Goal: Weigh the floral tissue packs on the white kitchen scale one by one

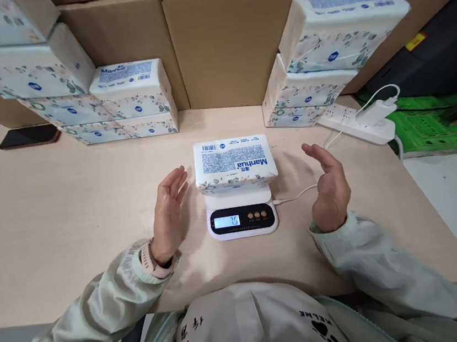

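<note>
A pack of tissues (233,162) with a floral side and blue "Manhua" print lies on a white digital kitchen scale (238,197) in the middle of the table. The scale's lit display (226,221) seems to read 7.0. To the left of the pack, my left hand (169,214) is held open, palm inward, touching nothing. On the other side my right hand (330,186) is also open, fingers extended, apart from the pack and near the scale's white cable (298,194).
Stacked tissue packs stand at the back left (130,88) and back right (313,80) before cardboard boxes (213,45). A phone (28,136) lies at the far left. Beside the right stack is a white power strip (360,124), with a green crate (439,125) beyond the table edge.
</note>
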Demonstrator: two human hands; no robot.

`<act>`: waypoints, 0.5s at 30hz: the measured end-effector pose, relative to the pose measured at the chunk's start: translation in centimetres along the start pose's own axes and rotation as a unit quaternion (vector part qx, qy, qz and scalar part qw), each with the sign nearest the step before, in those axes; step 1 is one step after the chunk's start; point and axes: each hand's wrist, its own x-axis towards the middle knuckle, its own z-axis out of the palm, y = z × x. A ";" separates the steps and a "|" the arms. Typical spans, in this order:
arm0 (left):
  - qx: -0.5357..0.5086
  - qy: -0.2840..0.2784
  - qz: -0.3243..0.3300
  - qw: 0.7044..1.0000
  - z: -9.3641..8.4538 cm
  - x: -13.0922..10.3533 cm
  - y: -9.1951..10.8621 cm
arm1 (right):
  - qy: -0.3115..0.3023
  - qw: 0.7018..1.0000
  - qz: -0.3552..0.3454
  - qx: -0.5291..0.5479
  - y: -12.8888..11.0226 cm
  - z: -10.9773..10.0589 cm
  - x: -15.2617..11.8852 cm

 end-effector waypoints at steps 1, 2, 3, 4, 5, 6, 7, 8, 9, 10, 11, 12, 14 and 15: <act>-0.001 0.004 0.002 1.000 0.0 0.0 0.0 | -0.007 1.000 -0.001 0.000 0.0 0.0 -0.1; -0.002 0.008 0.004 1.000 0.0 0.0 0.1 | -0.013 1.000 -0.001 -0.001 0.0 0.0 -0.1; -0.004 0.011 0.005 1.000 0.0 0.0 0.1 | -0.019 1.000 0.000 -0.002 -0.1 0.0 -0.2; -0.006 0.014 0.005 1.000 0.1 -0.1 0.1 | -0.024 1.000 0.000 -0.002 -0.1 -0.1 -0.2; -0.008 0.015 0.005 1.000 0.1 -0.1 0.2 | -0.028 1.000 0.001 -0.002 -0.1 -0.1 -0.3; -0.009 0.016 0.005 1.000 0.1 -0.1 0.2 | -0.031 1.000 0.003 -0.003 -0.1 -0.2 -0.3; -0.009 0.015 0.005 1.000 0.2 -0.2 0.3 | -0.033 0.999 0.002 -0.004 -0.2 -0.2 -0.3; -0.009 0.014 0.004 1.000 0.2 -0.2 0.3 | -0.034 0.999 0.003 -0.006 -0.2 -0.3 -0.3; -0.009 0.014 0.003 1.000 0.3 -0.2 0.4 | -0.035 0.999 0.004 -0.008 -0.2 -0.3 -0.3; -0.009 0.014 0.002 1.000 0.3 -0.2 0.4 | -0.037 0.999 0.005 -0.012 -0.3 -0.3 -0.3; -0.008 0.014 0.000 1.000 0.3 -0.2 0.4 | -0.039 0.999 0.004 -0.015 -0.3 -0.3 -0.3; -0.008 0.015 -0.001 1.000 0.3 -0.2 0.4 | -0.042 0.999 0.002 -0.019 -0.3 -0.3 -0.3; -0.009 0.015 0.001 1.000 0.3 -0.2 0.4 | -0.044 0.999 -0.004 -0.021 -0.3 -0.3 -0.3; -0.011 0.014 0.002 1.000 0.3 -0.2 0.4 | -0.043 0.999 -0.006 -0.021 -0.3 -0.2 -0.3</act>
